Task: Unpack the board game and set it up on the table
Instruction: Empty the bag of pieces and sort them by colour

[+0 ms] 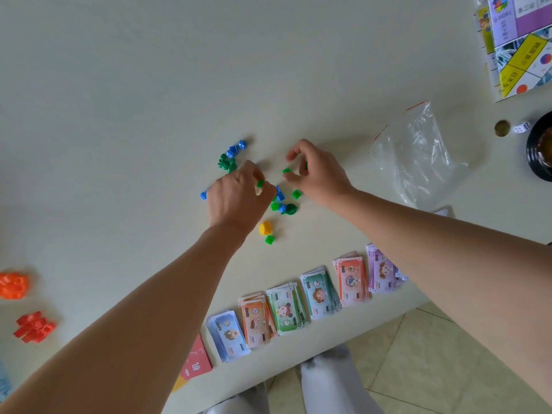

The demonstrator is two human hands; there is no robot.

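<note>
The loose blue and green pieces (280,201) lie scattered at the centre of the frame on the worktop (119,100), under and between both hands. The left hand (239,201) is narrowed, pinching a green piece (260,183) at its fingertips. The right hand (319,177) curls round a second piece (286,170), with a sliver of green showing deeper under its fingers.

The pieces are tiny and light, so a forearm or wrist sweeping low could probably knock them apart, or push the yellow pawn (265,228) and the green one below it towards the notes (316,291) at the lower edge and onto the floor. A loose pinch might drop a piece back into the mixed pile. A careless elbow might also fan the note stacks.

The left hand covers part of the pile, so its count is unknown. Whether the second piece is lifted or lying flat cannot be told. The board (519,40) is cut off at the upper right, and the bag (418,156) looks empty, though glare makes that unsure.
</note>
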